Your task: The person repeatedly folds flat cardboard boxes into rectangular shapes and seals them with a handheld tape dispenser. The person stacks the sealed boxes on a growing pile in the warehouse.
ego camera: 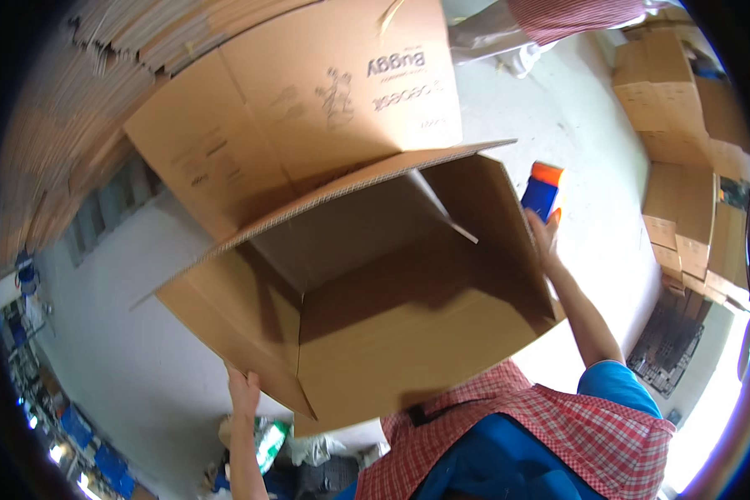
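An open cardboard box (375, 325) is held tilted in front of my body, its mouth facing me. No goods show inside; a deep shadow covers part of its inner walls. My left hand (244, 389) grips the edge of its left flap, thumb on the near face. At the opposite side, my right hand (544, 236) holds a blue and orange hand tool, apparently a tape dispenser (542, 190), and rests against the right flap. Part of that hand is hidden by the cardboard. A pale narrow strip (444, 206) shows near the back right corner inside.
A large printed carton (325, 94) stands just beyond the box. Flattened cardboard (56, 137) is stacked high at left, near a slatted pallet (109, 209). Cartons (678, 206) are piled at right. Another person's checked garment (569, 19) shows at the top. Bags (272, 444) lie below left.
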A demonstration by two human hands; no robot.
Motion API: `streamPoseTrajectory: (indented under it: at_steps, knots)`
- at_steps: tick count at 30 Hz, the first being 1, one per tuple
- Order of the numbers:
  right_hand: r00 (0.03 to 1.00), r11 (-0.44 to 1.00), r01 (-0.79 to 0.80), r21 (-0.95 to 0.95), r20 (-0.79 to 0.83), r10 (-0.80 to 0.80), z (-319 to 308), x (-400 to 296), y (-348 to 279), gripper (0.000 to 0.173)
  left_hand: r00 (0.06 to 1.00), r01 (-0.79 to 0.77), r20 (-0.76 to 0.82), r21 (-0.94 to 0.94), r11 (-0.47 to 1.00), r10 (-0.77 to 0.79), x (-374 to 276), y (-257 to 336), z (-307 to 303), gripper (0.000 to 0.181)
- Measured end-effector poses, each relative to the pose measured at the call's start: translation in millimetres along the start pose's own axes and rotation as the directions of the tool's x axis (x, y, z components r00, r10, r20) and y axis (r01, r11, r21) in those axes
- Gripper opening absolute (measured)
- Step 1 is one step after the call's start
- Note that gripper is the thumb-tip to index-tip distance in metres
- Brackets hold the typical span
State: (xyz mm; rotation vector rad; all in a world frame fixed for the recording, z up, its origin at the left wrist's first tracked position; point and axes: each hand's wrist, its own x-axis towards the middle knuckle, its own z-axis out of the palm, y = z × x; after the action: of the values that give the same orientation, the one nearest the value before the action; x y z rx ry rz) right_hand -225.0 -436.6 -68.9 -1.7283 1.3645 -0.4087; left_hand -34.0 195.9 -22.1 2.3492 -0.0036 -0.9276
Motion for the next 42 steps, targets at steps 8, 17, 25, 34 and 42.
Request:
streamPoseTrajectory:
  at_steps: [8, 17, 25, 34, 42]
  knots:
    - [0.976, 0.952, -0.216, 0.219, 0.066, 0.206, -57.6, 57.9, 44.4, 0.037, 0.969, -0.124, 0.214, -0.002, 0.992, 0.122, -36.1, 13.1, 27.1, 0.066]
    - [0.9, 0.977, -0.106, -0.184, -0.436, 0.015, 6.6, -22.9, 92.0, 0.077, 0.946, -0.124, -0.189, 0.535, 0.836, 0.262, 44.3, 29.2, 211.5, 0.089]
    - [0.408, -0.119, 0.87, -0.479, 0.833, -0.373, 91.3, -15.9, 185.1, 0.026, 0.9, -0.297, 0.026, 0.768, 0.568, 0.435, 85.9, -24.5, 246.8, 0.08]
    - [0.536, 0.459, 0.772, -0.44, 0.838, -0.098, 29.9, -27.1, 103.4, 0.064, 0.451, -0.802, -0.105, 0.388, 0.454, 0.886, 84.2, 298.8, 30.2, 0.046]
    - [0.76, 0.744, 0.424, -0.516, 0.649, 0.017, -152.6, -169.5, 66.6, 0.061, 0.658, -0.753, 0.441, 0.395, 0.527, 0.61, 151.7, 297.8, 91.6, 0.049]
